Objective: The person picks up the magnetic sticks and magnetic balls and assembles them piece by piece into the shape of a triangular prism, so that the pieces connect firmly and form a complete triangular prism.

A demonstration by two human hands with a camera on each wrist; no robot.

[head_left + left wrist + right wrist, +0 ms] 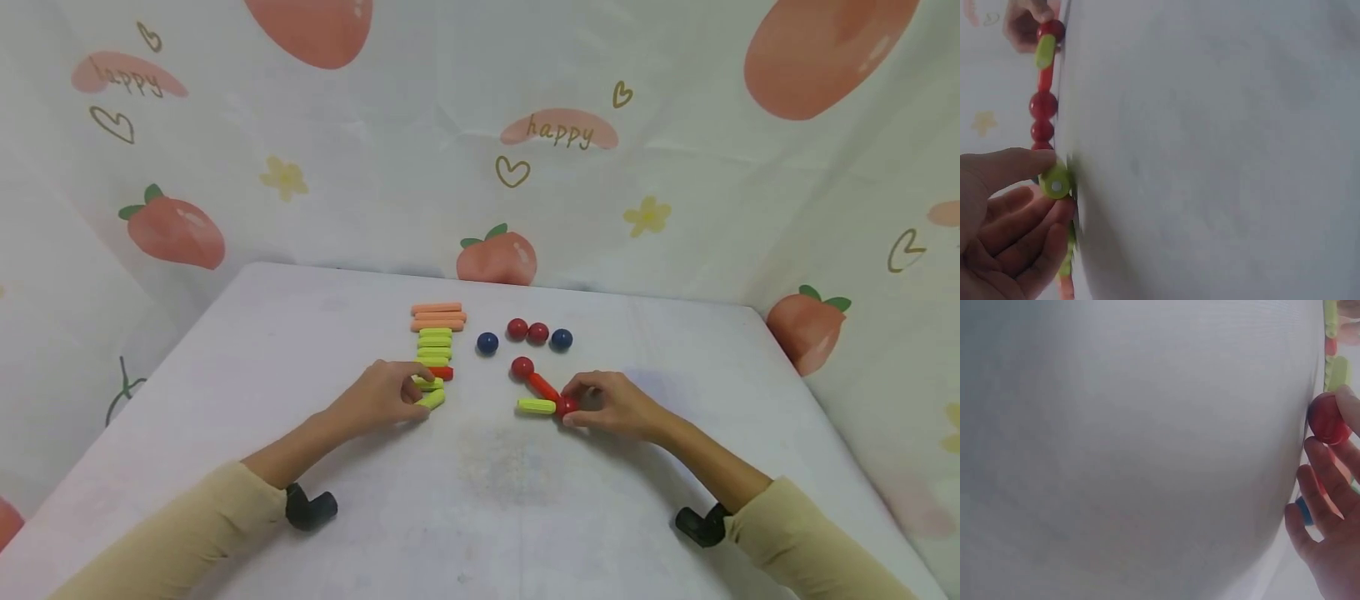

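My left hand pinches a yellow-green rod between thumb and fingers, at the near end of a column of rods. Just beyond it lie another yellow-green rod and a red rod, both partly covered by the fingers. My right hand grips a red ball with thumb and fingertips. From that ball a yellow-green rod points left and a red rod slants away to a second red ball, making a V shape on the table.
Several yellow-green rods and some orange rods continue the column toward the back. Right of them sit a blue ball, two red balls and another blue ball. A printed cloth hangs behind the white table.
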